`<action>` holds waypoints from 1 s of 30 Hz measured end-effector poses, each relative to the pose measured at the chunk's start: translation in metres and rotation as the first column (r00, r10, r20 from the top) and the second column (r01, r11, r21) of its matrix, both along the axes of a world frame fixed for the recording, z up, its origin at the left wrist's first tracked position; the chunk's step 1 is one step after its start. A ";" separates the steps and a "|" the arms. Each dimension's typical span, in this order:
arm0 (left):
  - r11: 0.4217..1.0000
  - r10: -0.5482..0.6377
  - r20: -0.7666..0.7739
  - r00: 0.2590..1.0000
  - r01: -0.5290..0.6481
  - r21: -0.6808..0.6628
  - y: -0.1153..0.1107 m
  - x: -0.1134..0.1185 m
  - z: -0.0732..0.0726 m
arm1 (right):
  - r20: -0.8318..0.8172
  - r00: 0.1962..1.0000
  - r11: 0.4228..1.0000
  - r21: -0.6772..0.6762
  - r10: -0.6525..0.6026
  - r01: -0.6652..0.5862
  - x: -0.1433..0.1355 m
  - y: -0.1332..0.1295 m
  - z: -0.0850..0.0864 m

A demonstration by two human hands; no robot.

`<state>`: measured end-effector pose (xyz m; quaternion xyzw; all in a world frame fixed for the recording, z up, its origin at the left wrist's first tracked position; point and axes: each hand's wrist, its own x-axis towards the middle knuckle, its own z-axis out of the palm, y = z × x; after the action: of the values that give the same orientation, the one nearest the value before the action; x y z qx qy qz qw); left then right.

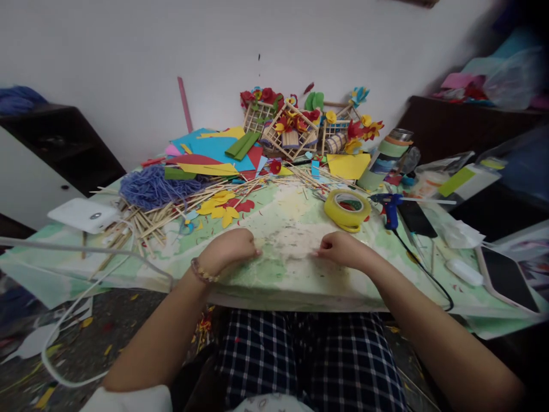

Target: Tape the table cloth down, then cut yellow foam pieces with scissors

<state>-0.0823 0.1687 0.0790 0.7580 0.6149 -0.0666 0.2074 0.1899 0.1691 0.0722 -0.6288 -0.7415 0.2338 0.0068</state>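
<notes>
Counter (278,283): green and white surface, stained between the hands.

Left hand (231,247): one, at the near part of the counter, with a beaded bracelet (203,270) on the wrist. Its grip was curled in, thumb tip showing; whether it enclosed anything could not be told.

Right hand (343,248): one, facing the left and apart from it. Its grip was loosely curled, a small hollow showing between thumb and fingers; anything inside could not be made out.

Tape roll (349,220): yellow, lay just beyond the right hand.

Cut-outs, yellow (226,216) and red (245,205): lay beyond the left hand, the yellow ones nearer.

Sticks (150,226): many, wooden, strewn at the left, partly under a bundle of blue yarn (146,187).

Glue gun (390,209): blue, right of the tape roll, a pale glue stick (429,200) projecting from it over a black phone (418,220).

Stick frames (289,129): several, trimmed with paper flowers (291,121), leaned near the wall.
</notes>
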 end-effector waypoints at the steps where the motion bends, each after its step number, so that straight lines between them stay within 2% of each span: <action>1: 1.000 0.001 0.028 1.000 0.000 -0.007 -0.005 -0.002 0.005 | -0.042 0.999 1.000 -0.014 0.004 -0.004 0.004 -0.004 0.004; 4: 0.999 -0.003 0.123 0.992 0.009 -0.050 -0.021 -0.004 0.016 | -0.143 0.990 0.997 -0.075 -0.009 -0.002 0.015 -0.020 0.014; 6: 0.997 -0.013 0.131 0.991 0.023 -0.074 -0.030 -0.003 0.018 | -0.149 0.989 0.994 -0.110 -0.025 0.009 0.018 -0.031 0.016; 10: 0.993 -0.031 0.039 0.999 0.035 -0.109 -0.038 0.008 0.008 | -0.042 0.999 0.992 -0.126 -0.005 0.000 0.015 -0.044 0.003; 13: 0.993 -0.028 -0.055 0.998 0.021 -0.113 -0.037 0.016 -0.003 | 0.021 1.000 0.992 -0.129 0.016 -0.013 0.009 -0.043 -0.011; 16: 0.994 -0.022 -0.092 0.996 0.012 -0.107 -0.036 0.020 -0.007 | 0.044 0.999 0.992 -0.121 0.020 -0.015 0.007 -0.040 -0.017; 23: 0.997 0.001 -0.013 1.000 -0.002 -0.071 -0.054 0.009 0.008 | 0.015 1.000 0.995 -0.099 0.012 -0.010 0.014 -0.050 0.001; 30: 0.996 0.019 0.058 0.998 -0.014 -0.086 -0.072 0.005 0.016 | -0.079 0.996 0.985 -0.167 0.028 -0.041 0.019 -0.069 0.014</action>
<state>-0.0771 0.0966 0.0945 0.7451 0.6112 -0.0686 0.2581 0.2087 0.0997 0.0860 -0.6047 -0.7291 0.3198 -0.0220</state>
